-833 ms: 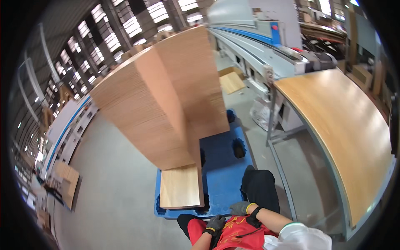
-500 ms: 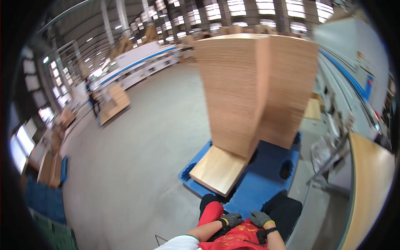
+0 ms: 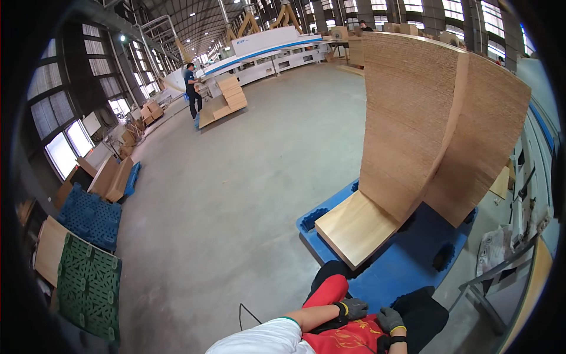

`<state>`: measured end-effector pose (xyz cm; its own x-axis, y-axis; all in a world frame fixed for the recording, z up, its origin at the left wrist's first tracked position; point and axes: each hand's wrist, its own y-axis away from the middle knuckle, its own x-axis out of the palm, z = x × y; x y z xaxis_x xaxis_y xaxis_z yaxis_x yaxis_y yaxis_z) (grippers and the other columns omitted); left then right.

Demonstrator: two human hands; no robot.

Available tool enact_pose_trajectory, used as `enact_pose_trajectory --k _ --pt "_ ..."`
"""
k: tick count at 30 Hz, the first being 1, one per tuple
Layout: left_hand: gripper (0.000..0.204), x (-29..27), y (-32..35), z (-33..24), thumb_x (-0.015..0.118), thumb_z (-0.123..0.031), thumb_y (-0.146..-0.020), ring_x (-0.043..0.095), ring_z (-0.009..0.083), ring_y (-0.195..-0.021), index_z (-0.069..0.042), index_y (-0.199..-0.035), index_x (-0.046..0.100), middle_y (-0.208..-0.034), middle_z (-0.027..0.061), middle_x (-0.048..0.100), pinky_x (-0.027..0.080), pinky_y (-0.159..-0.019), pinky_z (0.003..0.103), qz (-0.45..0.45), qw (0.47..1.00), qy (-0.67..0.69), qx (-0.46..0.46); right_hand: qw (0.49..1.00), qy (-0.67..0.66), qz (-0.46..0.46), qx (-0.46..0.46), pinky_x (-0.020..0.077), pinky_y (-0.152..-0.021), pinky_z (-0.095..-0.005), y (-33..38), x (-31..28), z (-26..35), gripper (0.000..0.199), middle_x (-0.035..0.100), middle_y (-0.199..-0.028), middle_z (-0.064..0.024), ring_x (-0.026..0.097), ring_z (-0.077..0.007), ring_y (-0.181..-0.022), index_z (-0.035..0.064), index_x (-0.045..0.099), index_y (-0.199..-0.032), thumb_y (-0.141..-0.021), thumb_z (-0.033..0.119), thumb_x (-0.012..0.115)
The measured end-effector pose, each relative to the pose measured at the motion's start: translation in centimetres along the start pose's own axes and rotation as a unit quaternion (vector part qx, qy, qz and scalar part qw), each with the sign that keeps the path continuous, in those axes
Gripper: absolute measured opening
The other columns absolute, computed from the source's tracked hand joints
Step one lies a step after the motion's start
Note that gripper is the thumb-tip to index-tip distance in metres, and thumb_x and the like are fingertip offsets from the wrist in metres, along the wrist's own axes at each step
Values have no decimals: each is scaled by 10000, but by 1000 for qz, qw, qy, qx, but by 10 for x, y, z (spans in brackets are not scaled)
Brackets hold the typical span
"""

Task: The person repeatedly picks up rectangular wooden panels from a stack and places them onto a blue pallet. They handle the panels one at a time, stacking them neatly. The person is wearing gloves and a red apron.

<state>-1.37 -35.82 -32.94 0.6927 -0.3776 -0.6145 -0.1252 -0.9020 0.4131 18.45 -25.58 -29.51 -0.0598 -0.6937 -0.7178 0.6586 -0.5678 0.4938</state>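
My left hand [image 3: 355, 308], in a grey glove with a yellow cuff, rests at my lap against the red apron [image 3: 348, 338]. Close beside it lies my right hand [image 3: 390, 320], gloved the same way, on the apron near my dark trouser leg. Both hands look loosely open, with nothing visible in them; their palms are hidden. In front of my knees is a blue plastic pallet [image 3: 392, 283]. It carries a tall stack of wooden boards [image 3: 413, 112], a second tall stack [image 3: 480, 135] to the right, and a low pile of pale boards [image 3: 358, 227] nearest me.
Right of the pallet stand a grey metal frame [image 3: 486, 301] and a long machine [image 3: 533, 171]. Green [image 3: 88, 289] and blue pallets [image 3: 91, 215] lie at left. Farther off, a person [image 3: 191, 91] stands by a load of boards [image 3: 230, 94]; a white machine with a blue stripe [image 3: 274, 56] is behind.
My view has turned left, so the pallet and stacks sit farther right and more of the left side shows. Both hands have stayed at my lap.
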Motion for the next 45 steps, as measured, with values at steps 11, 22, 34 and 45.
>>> enact_pose_trajectory --k 11,22,34,45 --pt "423 3 -9 9 467 -386 -897 611 400 -1026 -32 -1063 629 -1085 234 636 458 -907 497 29 998 -57 4 999 -10 -15 -37 427 -1027 -414 -4 -18 23 526 580 -1273 -218 548 -372 -1188 38 580 -1273 -889 395 530" --pt "427 5 -14 11 446 -381 -926 582 370 -1107 -79 -1188 594 -1165 219 615 439 -961 466 64 996 -69 -9 999 -29 0 -31 412 -1035 -426 -2 -14 20 541 576 -1283 -204 537 -390 -1188 59 560 -1297 -897 422 530" --pt "472 -2 -12 5 445 -418 -921 608 417 -1034 -2 -1052 626 -1094 262 634 462 -909 500 39 998 -41 -6 1000 -22 6 -15 406 -1040 -430 -3 -20 23 549 571 -1283 -216 533 -402 -1188 64 554 -1307 -896 427 533" --pt "464 -9 -9 0 445 -410 -929 604 403 -1049 -9 -1084 619 -1103 251 632 455 -922 484 56 998 -42 -11 999 -41 4 -13 385 -1064 -438 3 -26 30 541 558 -1286 -244 491 -438 -1218 85 560 -1310 -892 429 548"
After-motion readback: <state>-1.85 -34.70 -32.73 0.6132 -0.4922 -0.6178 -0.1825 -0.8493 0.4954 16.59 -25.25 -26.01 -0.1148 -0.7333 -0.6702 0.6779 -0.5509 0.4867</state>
